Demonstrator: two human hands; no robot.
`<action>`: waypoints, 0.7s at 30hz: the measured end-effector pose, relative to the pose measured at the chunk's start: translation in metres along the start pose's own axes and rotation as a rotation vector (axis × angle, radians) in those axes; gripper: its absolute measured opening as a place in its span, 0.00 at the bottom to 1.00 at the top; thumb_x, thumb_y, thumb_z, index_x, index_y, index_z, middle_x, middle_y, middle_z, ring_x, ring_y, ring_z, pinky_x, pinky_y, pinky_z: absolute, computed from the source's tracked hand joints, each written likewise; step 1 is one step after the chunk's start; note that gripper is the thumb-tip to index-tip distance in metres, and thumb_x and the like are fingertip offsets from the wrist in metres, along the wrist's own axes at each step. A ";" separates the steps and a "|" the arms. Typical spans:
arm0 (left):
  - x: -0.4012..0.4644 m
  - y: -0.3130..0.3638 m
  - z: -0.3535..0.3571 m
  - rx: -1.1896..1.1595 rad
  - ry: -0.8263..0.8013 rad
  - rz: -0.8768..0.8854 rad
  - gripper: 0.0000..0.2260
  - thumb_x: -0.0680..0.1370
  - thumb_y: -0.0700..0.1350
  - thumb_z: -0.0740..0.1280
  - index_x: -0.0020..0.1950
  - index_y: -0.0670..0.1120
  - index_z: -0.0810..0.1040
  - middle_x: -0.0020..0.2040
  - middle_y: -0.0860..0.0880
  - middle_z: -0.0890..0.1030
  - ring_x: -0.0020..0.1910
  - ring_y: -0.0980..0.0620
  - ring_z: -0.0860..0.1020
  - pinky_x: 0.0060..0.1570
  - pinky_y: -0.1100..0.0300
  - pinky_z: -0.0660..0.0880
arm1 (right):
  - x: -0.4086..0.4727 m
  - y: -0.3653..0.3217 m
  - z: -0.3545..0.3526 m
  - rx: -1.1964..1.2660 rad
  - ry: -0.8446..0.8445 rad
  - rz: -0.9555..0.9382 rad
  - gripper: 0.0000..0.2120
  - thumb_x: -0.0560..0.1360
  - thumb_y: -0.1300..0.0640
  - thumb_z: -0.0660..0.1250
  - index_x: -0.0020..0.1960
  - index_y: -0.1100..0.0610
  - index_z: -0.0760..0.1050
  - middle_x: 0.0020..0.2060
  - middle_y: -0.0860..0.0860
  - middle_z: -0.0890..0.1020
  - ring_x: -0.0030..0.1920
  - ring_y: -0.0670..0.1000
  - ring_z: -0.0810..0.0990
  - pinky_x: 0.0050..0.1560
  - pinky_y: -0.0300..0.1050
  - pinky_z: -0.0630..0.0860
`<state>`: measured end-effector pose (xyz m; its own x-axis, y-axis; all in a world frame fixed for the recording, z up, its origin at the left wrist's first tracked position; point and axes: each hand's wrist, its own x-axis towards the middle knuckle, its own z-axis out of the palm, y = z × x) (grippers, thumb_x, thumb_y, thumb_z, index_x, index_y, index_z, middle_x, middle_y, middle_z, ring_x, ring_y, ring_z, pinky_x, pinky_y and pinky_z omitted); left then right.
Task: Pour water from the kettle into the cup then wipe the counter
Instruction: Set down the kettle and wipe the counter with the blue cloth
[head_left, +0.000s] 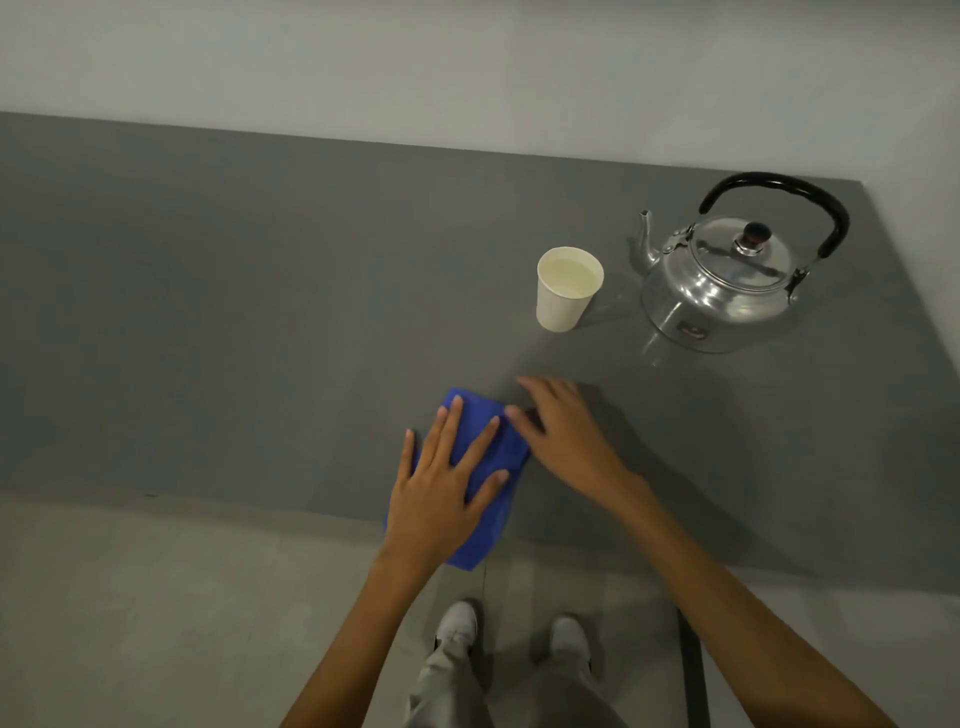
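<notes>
Blue and soft, the folded cloth (485, 462) lies at the grey counter's (208, 312) near edge, limp and light; pressing flat from above should suit it better than pinching. The left hand (441, 493) rests on it, fingers spread. The right hand (563, 436) lies open just beside it, fingertips at its edge. Farther right, the thin paper cup (566, 291) holds water and would crush or tip easily. The metal kettle (727, 280) stands beyond; take it by its black handle. Its small base mark is unreadable.
</notes>
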<state>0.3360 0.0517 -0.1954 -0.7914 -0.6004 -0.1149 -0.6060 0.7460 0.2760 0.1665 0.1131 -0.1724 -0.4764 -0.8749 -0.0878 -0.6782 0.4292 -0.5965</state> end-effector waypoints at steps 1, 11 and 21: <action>-0.005 0.000 -0.003 -0.030 0.000 -0.064 0.31 0.76 0.67 0.46 0.76 0.59 0.45 0.79 0.50 0.47 0.78 0.47 0.51 0.74 0.48 0.52 | 0.010 -0.012 0.005 -0.033 -0.060 -0.031 0.24 0.79 0.48 0.61 0.70 0.59 0.65 0.66 0.57 0.72 0.67 0.57 0.67 0.67 0.50 0.63; -0.012 -0.016 -0.036 -0.579 -0.133 -0.536 0.20 0.74 0.48 0.70 0.60 0.38 0.72 0.55 0.42 0.77 0.52 0.44 0.75 0.51 0.54 0.72 | 0.062 -0.047 0.006 0.096 -0.334 0.013 0.13 0.76 0.55 0.68 0.50 0.67 0.75 0.39 0.54 0.75 0.40 0.52 0.72 0.39 0.42 0.67; 0.043 -0.044 -0.067 -0.654 0.025 -0.550 0.15 0.77 0.39 0.65 0.63 0.38 0.71 0.60 0.37 0.77 0.57 0.41 0.75 0.49 0.58 0.69 | 0.146 -0.080 0.002 0.005 -0.228 -0.048 0.12 0.74 0.55 0.70 0.53 0.62 0.78 0.50 0.57 0.82 0.52 0.57 0.79 0.53 0.49 0.75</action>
<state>0.3341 -0.0259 -0.1486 -0.3917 -0.8402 -0.3750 -0.7294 0.0351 0.6832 0.1529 -0.0494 -0.1391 -0.3044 -0.9227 -0.2365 -0.6940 0.3850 -0.6084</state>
